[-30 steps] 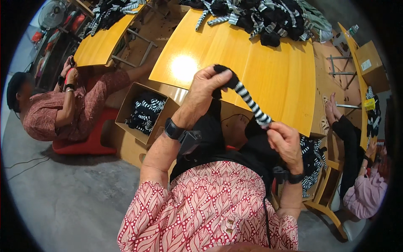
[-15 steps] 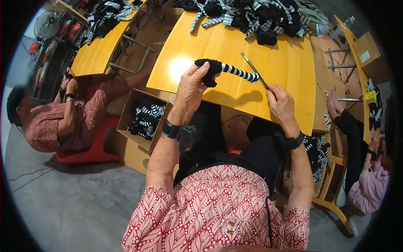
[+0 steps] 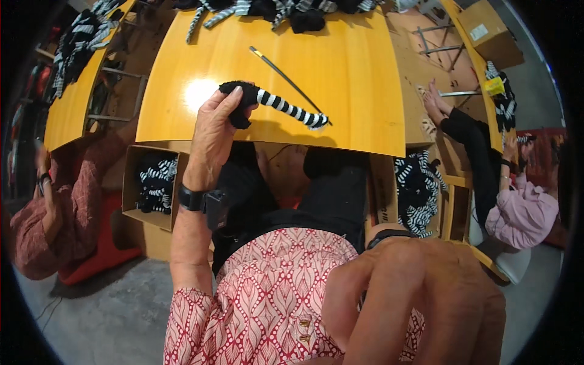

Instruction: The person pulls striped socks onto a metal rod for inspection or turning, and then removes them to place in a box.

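Note:
My left hand point(image 3: 213, 121) is pinching a black knitted piece point(image 3: 240, 100) by its wide end, above the near part of the yellow table point(image 3: 201, 67). From it a narrow black-and-white striped tube point(image 3: 286, 108) extends to the right. A thin dark rod point(image 3: 284, 76) with a yellowish band near its far end lies slantwise on the table; the tube's tip overlaps its near end. My right hand point(image 3: 420, 292) looms large and close at the lower right, away from the table. Its fingers are bent but apart, with nothing seen in them, and the fingertips are out of sight.
More black and striped pieces point(image 3: 307, 21) are heaped at the table's far edge. Open cartons of striped pieces stand left point(image 3: 131, 194) and right point(image 3: 417, 188) of my legs. One person point(image 3: 61, 225) sits at the left, another point(image 3: 523, 207) at the right.
My right hand has let go of the rod and come back toward the camera. The rod now rests on the table. My left hand keeps its hold, and the whole view has swung rightward.

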Action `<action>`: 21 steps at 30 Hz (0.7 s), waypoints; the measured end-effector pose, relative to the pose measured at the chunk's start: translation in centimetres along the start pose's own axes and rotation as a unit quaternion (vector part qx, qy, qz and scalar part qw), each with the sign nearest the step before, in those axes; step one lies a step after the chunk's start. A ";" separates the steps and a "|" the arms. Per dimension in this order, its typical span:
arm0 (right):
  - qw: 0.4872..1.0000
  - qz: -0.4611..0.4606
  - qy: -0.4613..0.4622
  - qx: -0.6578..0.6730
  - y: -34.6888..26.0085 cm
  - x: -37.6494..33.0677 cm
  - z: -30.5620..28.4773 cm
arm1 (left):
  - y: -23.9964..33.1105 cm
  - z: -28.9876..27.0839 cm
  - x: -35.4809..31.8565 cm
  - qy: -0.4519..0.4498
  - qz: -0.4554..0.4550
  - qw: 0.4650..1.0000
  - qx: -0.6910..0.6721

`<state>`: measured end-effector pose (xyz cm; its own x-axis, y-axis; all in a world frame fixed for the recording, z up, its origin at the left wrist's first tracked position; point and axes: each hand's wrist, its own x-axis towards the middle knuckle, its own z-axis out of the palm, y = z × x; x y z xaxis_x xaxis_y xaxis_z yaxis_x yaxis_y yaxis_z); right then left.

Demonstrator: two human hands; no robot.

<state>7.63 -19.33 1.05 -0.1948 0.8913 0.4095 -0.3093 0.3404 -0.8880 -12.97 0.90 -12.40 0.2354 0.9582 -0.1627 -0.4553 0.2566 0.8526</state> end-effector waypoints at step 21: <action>0.973 0.071 0.221 0.021 -0.9 0.9 5.3 | -0.7 1.6 -0.4 -0.040 -0.025 0.999 0.005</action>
<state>2.84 -20.40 3.32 0.1770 0.9734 0.1451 -0.3475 0.1998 -0.9161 -11.34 0.12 -12.17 0.3257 0.9308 -0.1661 -0.4330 0.3030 0.8490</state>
